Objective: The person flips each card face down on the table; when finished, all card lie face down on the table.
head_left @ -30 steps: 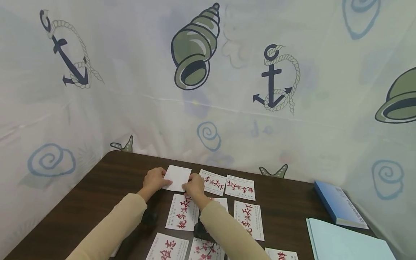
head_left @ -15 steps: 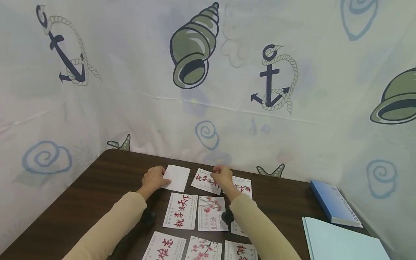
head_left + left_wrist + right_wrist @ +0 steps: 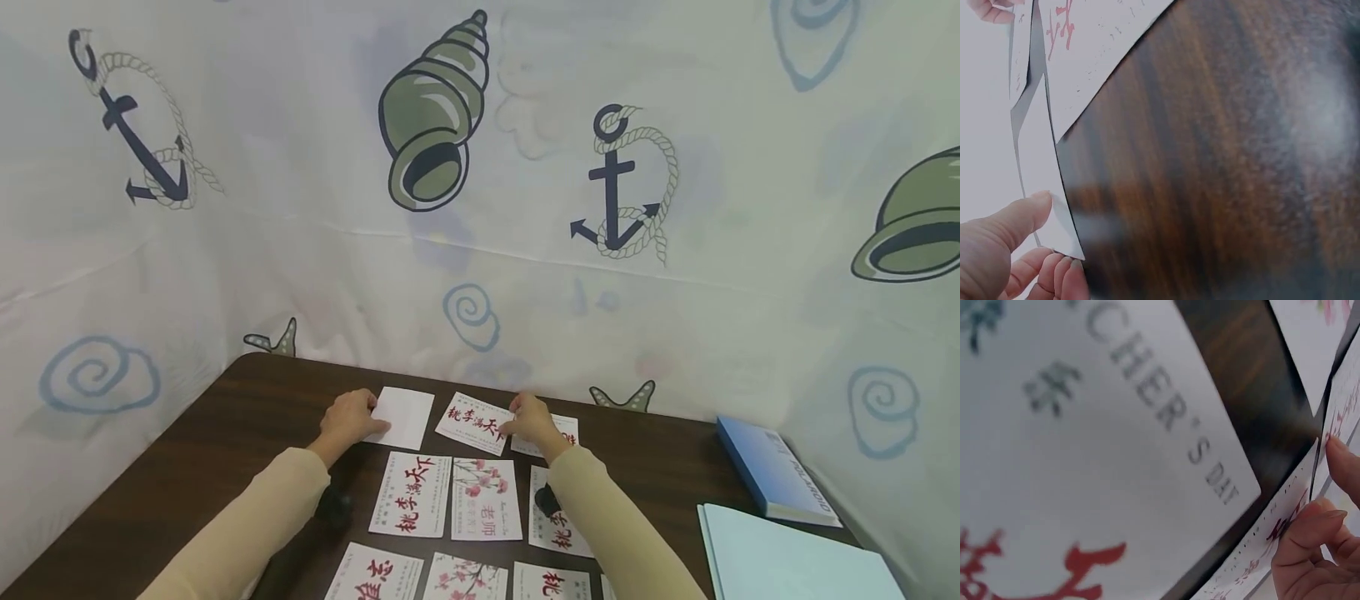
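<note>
At the left of the back row lies a blank white card (image 3: 405,417). My left hand (image 3: 348,423) grips its left edge, the thumb (image 3: 1038,206) on top and the fingers curled at the edge. To its right is a slightly slanted card with red characters (image 3: 471,422). My right hand (image 3: 534,421) is between that card and the next to the right, a partly covered printed card (image 3: 564,428). In the right wrist view the thumb (image 3: 1342,464) touches one card and the bent index finger lies on the other's edge.
Nearer me lie more cards in rows: one with red characters (image 3: 410,496), one with pink flowers (image 3: 487,500), and several below. A blue box (image 3: 776,471) and pale blue folder (image 3: 795,554) occupy the right of the dark wooden table (image 3: 247,450). A patterned curtain (image 3: 315,275) hangs behind.
My right hand has left the blank card's right edge and moved right, across the slanted card to the gap beside it. My left hand stays at the blank card.
</note>
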The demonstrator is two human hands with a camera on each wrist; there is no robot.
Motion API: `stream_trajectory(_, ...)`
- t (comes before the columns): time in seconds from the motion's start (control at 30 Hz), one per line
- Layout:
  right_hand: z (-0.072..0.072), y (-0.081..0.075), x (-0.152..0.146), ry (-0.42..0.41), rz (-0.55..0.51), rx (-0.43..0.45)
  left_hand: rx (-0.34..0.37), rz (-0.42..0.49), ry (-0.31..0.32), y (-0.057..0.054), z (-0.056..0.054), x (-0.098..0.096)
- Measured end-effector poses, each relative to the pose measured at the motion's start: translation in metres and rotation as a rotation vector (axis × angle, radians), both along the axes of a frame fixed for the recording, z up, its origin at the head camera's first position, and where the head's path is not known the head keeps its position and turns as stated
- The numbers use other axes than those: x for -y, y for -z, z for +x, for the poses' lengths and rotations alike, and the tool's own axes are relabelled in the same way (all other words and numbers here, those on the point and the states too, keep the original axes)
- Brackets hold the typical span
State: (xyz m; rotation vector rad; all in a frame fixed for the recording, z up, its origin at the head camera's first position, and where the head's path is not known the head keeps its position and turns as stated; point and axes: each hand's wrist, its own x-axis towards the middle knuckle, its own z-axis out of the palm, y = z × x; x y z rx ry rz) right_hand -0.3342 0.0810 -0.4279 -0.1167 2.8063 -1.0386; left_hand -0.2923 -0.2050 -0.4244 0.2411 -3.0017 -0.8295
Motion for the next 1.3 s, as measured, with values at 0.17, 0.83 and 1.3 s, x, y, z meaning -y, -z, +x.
stream_trajectory(0.17,-0.002,0.000,-0.003,-0.034,0.046,-0.032,-0.011,0.020,0.001,-0.002,-0.001,-0.004)
stream_trajectory(0.83,0.002,-0.004,0.004,-0.131,-0.148,-0.224,-0.180,0.268,0.087,-0.009,-0.031,-0.083)
stream_trajectory(1.3,0.047,-0.005,0.047,-0.171,-0.380,-0.228,-0.144,0.448,0.125,-0.019,-0.028,-0.095)
